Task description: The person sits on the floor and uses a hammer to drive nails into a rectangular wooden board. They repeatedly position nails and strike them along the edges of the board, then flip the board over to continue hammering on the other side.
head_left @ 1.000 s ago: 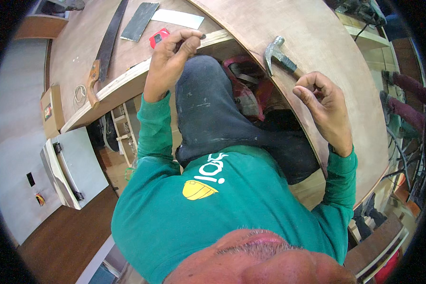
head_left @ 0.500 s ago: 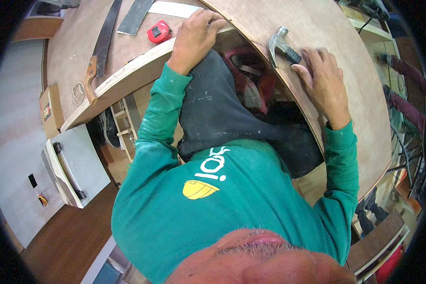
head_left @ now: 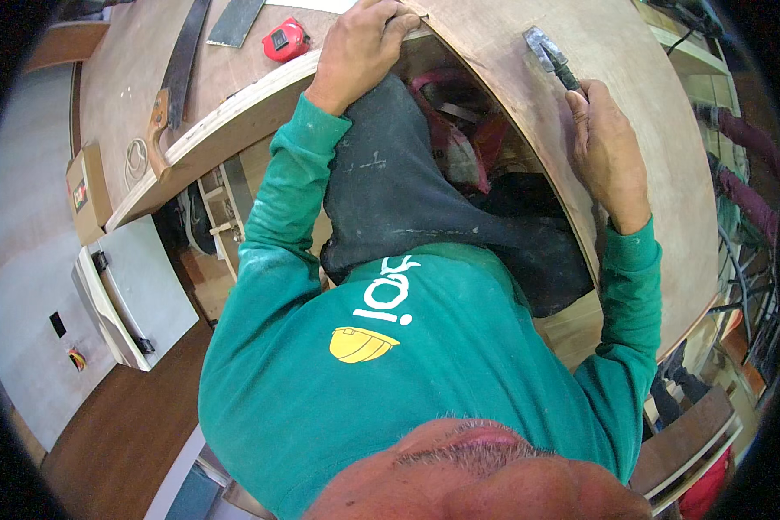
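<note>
My right hand (head_left: 611, 156) is wrapped round the dark handle of a claw hammer (head_left: 546, 52). The hammer's metal head is above the plywood panel (head_left: 503, 26) on the right side. My left hand (head_left: 361, 54) is at the inner corner where that panel meets the left-hand board (head_left: 243, 108). Its fingers are pinched together at the panel's edge, beside a small dark speck. Whatever is between those fingertips is too small to name. A red tape measure (head_left: 286, 40) lies on the board's surface, left of my left hand.
On the left surface lie a handsaw (head_left: 158, 130), a dark strip (head_left: 234, 22), a coil of cord (head_left: 136, 159) and a small cardboard box (head_left: 87, 192). Under the corner is a red item (head_left: 459, 156). A grey-white cabinet door (head_left: 143, 286) stands at left; another person's legs (head_left: 741, 139) show far right.
My right hand has closed round the hammer handle and turned the hammer, with its head now farther up and right. My left hand stays at the corner, fingers pinched. The view has shifted slightly.
</note>
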The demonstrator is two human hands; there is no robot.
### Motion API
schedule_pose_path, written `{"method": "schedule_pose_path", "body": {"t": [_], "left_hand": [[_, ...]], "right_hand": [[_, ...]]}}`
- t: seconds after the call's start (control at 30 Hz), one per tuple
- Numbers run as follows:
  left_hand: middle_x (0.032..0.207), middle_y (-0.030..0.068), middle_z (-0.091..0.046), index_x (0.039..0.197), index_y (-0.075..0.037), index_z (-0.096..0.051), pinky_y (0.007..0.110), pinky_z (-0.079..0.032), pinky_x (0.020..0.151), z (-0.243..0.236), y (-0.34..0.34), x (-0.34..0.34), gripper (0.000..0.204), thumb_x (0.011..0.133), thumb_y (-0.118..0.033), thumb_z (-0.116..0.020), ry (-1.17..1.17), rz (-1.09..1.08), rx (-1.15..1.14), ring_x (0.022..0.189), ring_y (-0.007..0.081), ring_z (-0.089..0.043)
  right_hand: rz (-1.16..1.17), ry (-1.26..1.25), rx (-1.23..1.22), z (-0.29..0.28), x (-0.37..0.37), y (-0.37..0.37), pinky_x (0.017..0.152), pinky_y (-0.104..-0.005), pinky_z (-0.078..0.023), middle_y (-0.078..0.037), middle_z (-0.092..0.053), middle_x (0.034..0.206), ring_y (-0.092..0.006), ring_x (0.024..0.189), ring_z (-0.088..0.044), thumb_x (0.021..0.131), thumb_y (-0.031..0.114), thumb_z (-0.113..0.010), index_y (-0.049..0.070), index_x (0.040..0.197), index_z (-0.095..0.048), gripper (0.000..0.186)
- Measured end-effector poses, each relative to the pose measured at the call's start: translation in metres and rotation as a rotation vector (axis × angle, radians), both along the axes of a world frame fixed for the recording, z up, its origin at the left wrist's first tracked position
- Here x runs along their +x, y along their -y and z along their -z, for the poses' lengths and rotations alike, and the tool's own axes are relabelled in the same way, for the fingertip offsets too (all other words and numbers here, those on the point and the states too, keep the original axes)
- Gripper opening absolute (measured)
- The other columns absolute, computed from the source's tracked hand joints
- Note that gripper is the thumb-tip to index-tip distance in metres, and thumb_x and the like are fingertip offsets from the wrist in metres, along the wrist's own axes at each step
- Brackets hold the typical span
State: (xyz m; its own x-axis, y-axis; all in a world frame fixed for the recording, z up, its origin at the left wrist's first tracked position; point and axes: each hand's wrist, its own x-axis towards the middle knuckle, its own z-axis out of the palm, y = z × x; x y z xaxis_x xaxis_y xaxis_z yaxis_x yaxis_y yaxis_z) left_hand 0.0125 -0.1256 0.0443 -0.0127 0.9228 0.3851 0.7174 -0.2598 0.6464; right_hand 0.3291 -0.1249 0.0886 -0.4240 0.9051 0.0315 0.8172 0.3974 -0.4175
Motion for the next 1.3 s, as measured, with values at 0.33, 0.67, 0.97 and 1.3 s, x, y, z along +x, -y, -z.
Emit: {"method": "schedule_pose_path", "body": {"t": [0.33, 0.67, 0.97, 1.3], "left_hand": [[0.089, 0.0179, -0.064, 0.099, 0.003, -0.071, 0.042, -0.051, 0.076, -0.002, 0.000, -0.001, 0.020, 0.098, -0.015, -0.062, 0.031, 0.022, -0.016, 0.086, 0.0371, -0.066], [0.090, 0.0179, -0.064, 0.098, 0.003, -0.071, 0.041, -0.051, 0.076, 0.002, -0.002, -0.004, 0.018, 0.097, -0.014, -0.065, 0.067, 0.046, -0.009, 0.086, 0.0357, -0.066], [0.091, 0.0173, -0.064, 0.095, 0.001, -0.071, 0.043, -0.052, 0.074, 0.004, 0.001, 0.000, 0.012, 0.094, -0.010, -0.065, 0.001, 0.009, 0.077, 0.085, 0.0388, -0.067], [0.093, 0.0175, -0.063, 0.094, -0.001, -0.070, 0.046, -0.053, 0.072, 0.006, -0.002, 0.002, 0.009, 0.093, -0.009, -0.067, -0.079, 0.015, 0.148, 0.083, 0.0401, -0.067]], "right_hand": [[-0.033, -0.105, -0.062, -0.002, 0.000, -0.005, 0.075, -0.0546, -0.049, -0.031, -0.065, 0.094, -0.0512, 0.089, -0.063, 0.109, 0.023, -0.051, -0.001, 0.111, -0.056, 0.025], [-0.141, -0.145, 0.001, 0.000, -0.023, -0.013, 0.072, -0.0551, -0.047, -0.030, -0.066, 0.091, -0.0515, 0.086, -0.062, 0.109, 0.026, -0.052, -0.001, 0.111, -0.056, 0.027], [-0.182, -0.172, 0.082, -0.004, -0.046, -0.023, 0.067, -0.0506, -0.049, -0.025, -0.067, 0.084, -0.0440, 0.080, -0.067, 0.108, 0.021, -0.054, 0.003, 0.128, -0.054, 0.027], [-0.374, -0.250, 0.315, -0.026, -0.087, -0.033, 0.083, -0.0482, -0.055, -0.030, -0.068, 0.109, -0.0460, 0.096, -0.068, 0.099, 0.005, -0.058, -0.002, 0.137, -0.058, 0.039]]}}
